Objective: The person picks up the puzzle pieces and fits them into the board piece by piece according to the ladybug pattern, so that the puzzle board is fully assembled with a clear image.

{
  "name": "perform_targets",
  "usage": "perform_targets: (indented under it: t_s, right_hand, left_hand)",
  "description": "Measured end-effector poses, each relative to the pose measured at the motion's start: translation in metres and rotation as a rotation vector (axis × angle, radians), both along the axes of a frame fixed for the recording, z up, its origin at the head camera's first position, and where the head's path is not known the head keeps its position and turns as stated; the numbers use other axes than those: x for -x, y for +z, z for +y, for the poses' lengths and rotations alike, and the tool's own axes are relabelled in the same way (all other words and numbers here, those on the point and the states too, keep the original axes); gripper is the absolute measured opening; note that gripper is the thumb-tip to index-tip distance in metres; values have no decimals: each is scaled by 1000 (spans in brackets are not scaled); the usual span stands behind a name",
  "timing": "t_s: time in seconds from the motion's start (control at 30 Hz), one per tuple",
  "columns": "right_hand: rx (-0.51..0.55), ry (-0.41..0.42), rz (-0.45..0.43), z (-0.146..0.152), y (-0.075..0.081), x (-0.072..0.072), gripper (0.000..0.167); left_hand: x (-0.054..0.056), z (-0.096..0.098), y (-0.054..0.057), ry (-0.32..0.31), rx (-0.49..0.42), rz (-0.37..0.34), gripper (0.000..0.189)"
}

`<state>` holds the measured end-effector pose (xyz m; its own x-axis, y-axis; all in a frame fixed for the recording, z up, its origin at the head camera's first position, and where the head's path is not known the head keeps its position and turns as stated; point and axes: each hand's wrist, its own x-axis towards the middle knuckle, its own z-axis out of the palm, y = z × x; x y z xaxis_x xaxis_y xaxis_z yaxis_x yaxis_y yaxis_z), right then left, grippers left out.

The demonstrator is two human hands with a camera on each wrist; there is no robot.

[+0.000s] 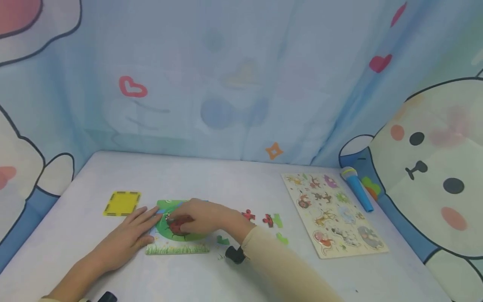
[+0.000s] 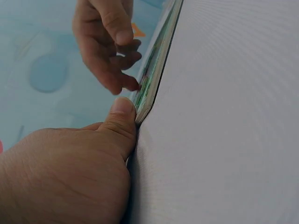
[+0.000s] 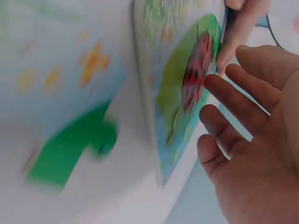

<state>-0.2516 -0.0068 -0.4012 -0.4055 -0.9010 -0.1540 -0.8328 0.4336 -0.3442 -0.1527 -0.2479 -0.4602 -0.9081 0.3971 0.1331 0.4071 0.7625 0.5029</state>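
Note:
A jigsaw board [image 1: 177, 249] with a red ladybug [image 1: 175, 227] on a green leaf lies flat on the table. My left hand [image 1: 122, 243] rests at the board's left edge, its fingers stretched out. The left wrist view shows the left thumb [image 2: 122, 106] against a board corner. Over the ladybug is my right hand [image 1: 207, 216], fingers loosely bent and apart in the right wrist view, with nothing between them. Its fingertips are at the ladybug's surface; whether they touch is unclear. Right of the board lie a dark green piece [image 1: 222, 240] and red pieces [image 1: 248, 214].
Further right are light green pieces [image 1: 282, 238]. A wooden animal puzzle board [image 1: 307, 218] lies at the right, with a blue toy microphone [image 1: 358, 191] beside it. A yellow square frame [image 1: 122, 204] lies at the left. A patterned curtain [image 1: 181, 117] hangs behind the table.

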Motion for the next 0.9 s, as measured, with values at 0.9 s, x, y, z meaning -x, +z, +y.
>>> perform_targets:
  t_s: [0.9]
  right_hand:
    - [-51,-496,116,156,-11,8,44]
  left_hand:
    - [-2,1,0,13,-16,-1,58]
